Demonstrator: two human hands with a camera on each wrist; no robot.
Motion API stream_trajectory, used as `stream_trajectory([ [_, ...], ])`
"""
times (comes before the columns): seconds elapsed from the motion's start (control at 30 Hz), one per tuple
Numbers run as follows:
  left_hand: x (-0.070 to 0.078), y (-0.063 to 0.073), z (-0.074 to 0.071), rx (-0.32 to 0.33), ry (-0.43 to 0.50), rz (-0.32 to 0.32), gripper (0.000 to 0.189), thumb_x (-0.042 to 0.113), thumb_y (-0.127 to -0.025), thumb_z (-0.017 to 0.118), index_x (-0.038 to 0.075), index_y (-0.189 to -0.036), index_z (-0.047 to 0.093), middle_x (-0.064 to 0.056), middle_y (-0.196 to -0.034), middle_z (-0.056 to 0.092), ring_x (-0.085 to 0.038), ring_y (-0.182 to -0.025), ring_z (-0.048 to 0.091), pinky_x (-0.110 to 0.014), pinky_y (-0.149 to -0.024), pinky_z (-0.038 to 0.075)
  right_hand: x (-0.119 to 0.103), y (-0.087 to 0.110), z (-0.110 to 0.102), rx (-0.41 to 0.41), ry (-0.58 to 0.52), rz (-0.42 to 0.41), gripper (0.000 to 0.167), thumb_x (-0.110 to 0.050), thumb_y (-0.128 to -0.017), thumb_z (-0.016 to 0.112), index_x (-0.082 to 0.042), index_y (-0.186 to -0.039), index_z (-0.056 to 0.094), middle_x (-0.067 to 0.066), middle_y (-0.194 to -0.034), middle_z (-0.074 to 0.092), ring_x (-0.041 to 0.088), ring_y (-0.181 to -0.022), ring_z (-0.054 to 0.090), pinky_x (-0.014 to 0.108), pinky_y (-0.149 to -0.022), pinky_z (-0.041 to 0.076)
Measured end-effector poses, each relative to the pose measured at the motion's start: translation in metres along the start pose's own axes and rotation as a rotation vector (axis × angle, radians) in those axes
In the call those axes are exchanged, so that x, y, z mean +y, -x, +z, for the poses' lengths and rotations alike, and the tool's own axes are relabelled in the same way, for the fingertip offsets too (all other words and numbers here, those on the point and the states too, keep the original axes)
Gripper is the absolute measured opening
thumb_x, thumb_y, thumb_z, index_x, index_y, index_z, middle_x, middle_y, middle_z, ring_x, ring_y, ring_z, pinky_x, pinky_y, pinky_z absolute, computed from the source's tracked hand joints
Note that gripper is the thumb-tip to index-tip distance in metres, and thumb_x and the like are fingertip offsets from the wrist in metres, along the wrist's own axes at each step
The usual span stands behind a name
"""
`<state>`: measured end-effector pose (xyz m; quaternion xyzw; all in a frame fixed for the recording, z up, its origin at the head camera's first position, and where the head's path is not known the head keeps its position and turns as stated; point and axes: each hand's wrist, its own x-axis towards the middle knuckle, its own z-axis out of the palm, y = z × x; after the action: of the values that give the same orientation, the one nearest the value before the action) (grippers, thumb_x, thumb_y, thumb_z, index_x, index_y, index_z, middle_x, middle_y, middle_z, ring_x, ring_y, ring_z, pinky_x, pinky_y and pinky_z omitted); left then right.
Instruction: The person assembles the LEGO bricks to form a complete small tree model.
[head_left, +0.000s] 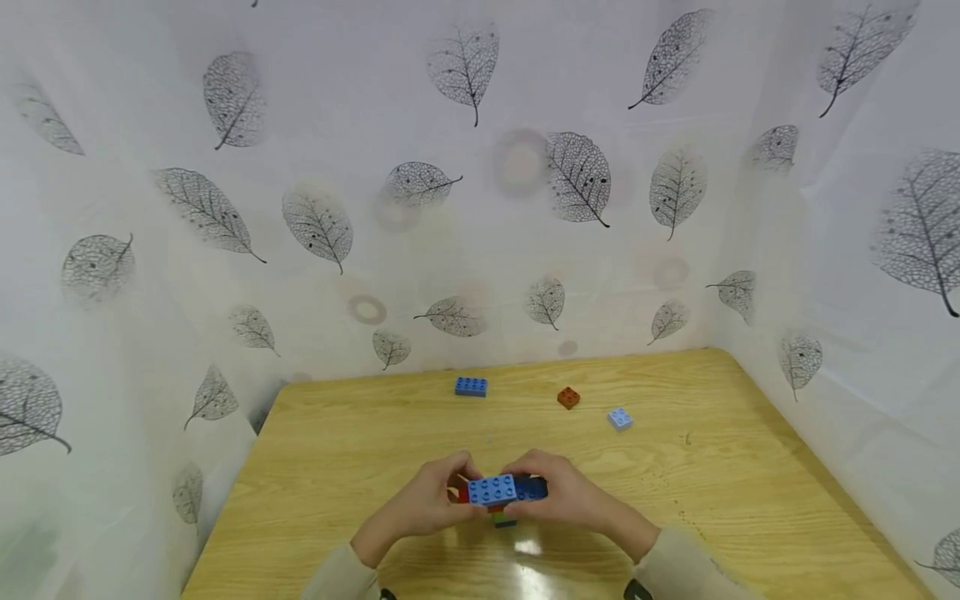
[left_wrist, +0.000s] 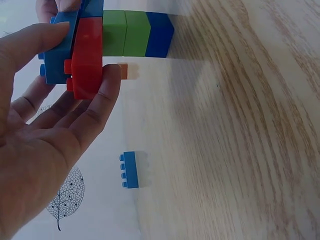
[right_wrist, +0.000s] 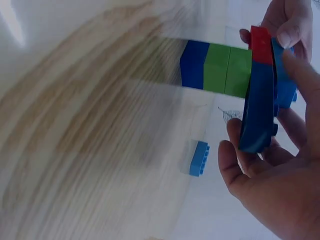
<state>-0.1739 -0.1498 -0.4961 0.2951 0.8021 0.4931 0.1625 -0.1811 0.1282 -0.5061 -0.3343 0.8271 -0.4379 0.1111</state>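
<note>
- The left hand (head_left: 429, 500) pinches the left end: thumb on the top blue brick (head_left: 491, 490), a finger against the red brick (left_wrist: 87, 55).
- The right hand (head_left: 572, 496) has its grip curled round the dark blue brick (right_wrist: 259, 110), its thumb reaching over the top one.
- The stack stands upright between both hands at the near part of the surface (head_left: 337, 450) — a bottom blue brick (right_wrist: 193, 65), two green bricks (right_wrist: 217, 67), then red and dark blue end to end, capped by the top one (whether the base touches wood is hard to tell).
- The step in hand looks like seating that cap across the red and dark blue pair; the seam seems not quite closed.
- The next move calls for an even press downward, with fingers bracing the overhanging ends so neither tips.
- Farther off lie a loose blue brick (head_left: 471, 387), an orange-brown brick (head_left: 568, 398) and a pale blue brick (head_left: 619, 419).
</note>
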Motion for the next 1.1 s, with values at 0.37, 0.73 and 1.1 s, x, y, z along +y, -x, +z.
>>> stream_trajectory([
  [0.37,-0.0036,0.0011,0.0034,0.026,0.012,-0.003,0.026,0.024,-0.095,0.08,0.012,-0.11,0.063,-0.009,-0.113,0.072,-0.006,-0.094,0.067,-0.023,-0.078,0.058,0.0038,-0.0017,0.0052,0.026,-0.011,0.003,0.031,-0.038,-0.096,0.079,-0.023,-0.121,0.072,-0.005,-0.112,0.07,0.002,-0.097,0.061,0.024,-0.085,0.053],
  [0.73,-0.0036,0.0009,0.0021,0.014,0.029,-0.034,0.025,0.022,-0.095,0.08,0.01,-0.109,0.064,-0.007,-0.111,0.07,-0.007,-0.091,0.065,-0.022,-0.079,0.057,0.0071,-0.0025,0.0068,0.027,0.003,-0.041,0.025,-0.036,-0.097,0.077,-0.024,-0.118,0.069,-0.005,-0.111,0.07,0.002,-0.096,0.061,0.024,-0.084,0.053],
  [1.1,-0.0044,0.0005,0.0013,0.028,-0.007,-0.053,0.025,0.024,-0.093,0.083,0.013,-0.106,0.065,-0.003,-0.109,0.071,-0.006,-0.09,0.064,-0.022,-0.079,0.055,0.0049,-0.0051,0.0058,0.004,-0.016,-0.041,0.025,-0.034,-0.097,0.078,-0.023,-0.118,0.069,-0.004,-0.11,0.07,0.002,-0.094,0.061,0.023,-0.083,0.052],
])
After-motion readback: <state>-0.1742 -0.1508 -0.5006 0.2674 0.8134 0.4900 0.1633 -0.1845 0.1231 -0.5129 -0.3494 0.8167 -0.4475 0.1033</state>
